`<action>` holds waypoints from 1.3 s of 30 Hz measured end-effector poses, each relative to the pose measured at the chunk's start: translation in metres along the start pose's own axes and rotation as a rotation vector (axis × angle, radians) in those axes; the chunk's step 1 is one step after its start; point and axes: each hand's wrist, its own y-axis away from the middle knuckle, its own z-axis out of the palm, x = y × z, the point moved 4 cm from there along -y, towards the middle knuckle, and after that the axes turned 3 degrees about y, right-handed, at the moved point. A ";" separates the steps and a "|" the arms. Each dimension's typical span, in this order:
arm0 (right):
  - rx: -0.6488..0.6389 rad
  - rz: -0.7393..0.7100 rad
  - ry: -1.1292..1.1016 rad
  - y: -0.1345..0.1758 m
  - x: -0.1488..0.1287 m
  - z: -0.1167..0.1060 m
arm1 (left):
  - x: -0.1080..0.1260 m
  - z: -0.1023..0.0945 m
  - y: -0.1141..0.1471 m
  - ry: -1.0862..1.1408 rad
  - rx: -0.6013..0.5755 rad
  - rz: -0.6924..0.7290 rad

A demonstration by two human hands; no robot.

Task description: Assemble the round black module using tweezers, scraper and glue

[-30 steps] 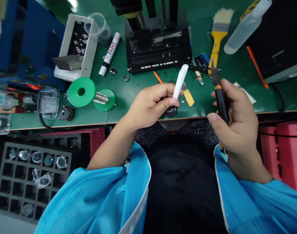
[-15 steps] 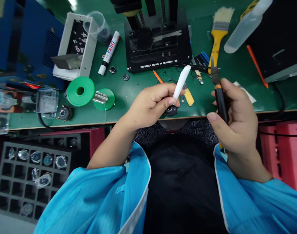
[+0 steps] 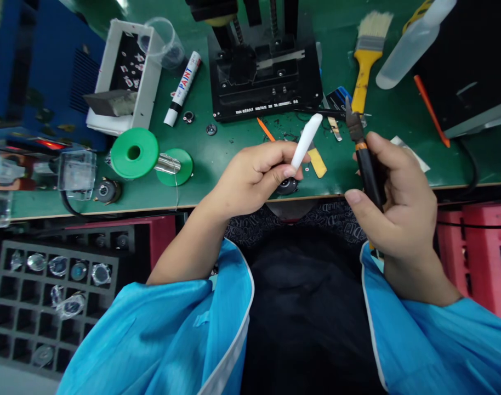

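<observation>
Fingers of the left hand pinched a white tapered stick over the green desk's near side; the right hand's curled loosely round black-handled metal pliers. Seemingly a holding step, wanting steadiness next.

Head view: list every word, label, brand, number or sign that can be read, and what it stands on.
"PAINT": on the white marker; the smaller marks beside it are unreadable.
Black machine base: a line of white print, too small to read.
Blue-and-black card: markings too small to read.
Dark patterned cloth: letter shapes, no clear word.
</observation>
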 end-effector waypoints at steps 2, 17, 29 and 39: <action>0.036 -0.104 0.027 -0.005 -0.011 -0.005 | 0.000 0.000 0.000 -0.005 -0.003 0.005; -0.083 -0.263 0.366 -0.037 -0.059 -0.035 | 0.002 0.000 0.000 -0.009 -0.023 0.058; -0.189 -0.246 0.433 -0.045 -0.065 -0.038 | 0.003 0.000 -0.001 -0.038 -0.053 0.047; -0.208 -0.195 0.386 -0.047 -0.067 -0.038 | 0.004 -0.001 -0.003 -0.018 -0.054 0.082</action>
